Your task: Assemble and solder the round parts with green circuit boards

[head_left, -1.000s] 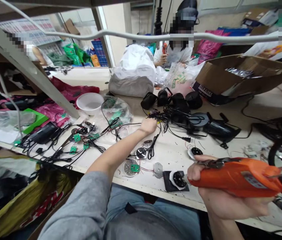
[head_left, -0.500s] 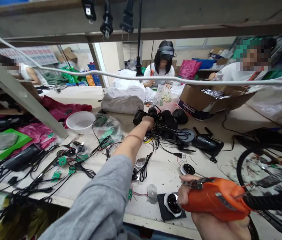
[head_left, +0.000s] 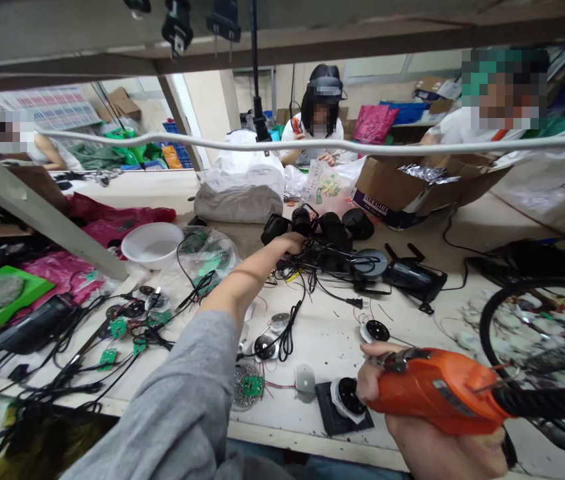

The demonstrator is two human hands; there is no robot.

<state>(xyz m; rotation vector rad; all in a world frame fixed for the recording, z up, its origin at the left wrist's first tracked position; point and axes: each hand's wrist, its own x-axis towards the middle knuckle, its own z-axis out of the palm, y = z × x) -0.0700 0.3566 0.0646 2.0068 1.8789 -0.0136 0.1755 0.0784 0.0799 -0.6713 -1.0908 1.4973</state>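
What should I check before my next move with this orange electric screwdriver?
1. Right hand on the orange electric screwdriver: ok, wrapped around its body.
2. Screwdriver bit: cannot tell, not visible.
3. Black cord of the screwdriver: ok, no snag in view.
4. Round black part on the dark pad: ok, sitting on the pad beside the screwdriver.
5. Left hand by the black cables: not ok, the cables lie tangled beside it.
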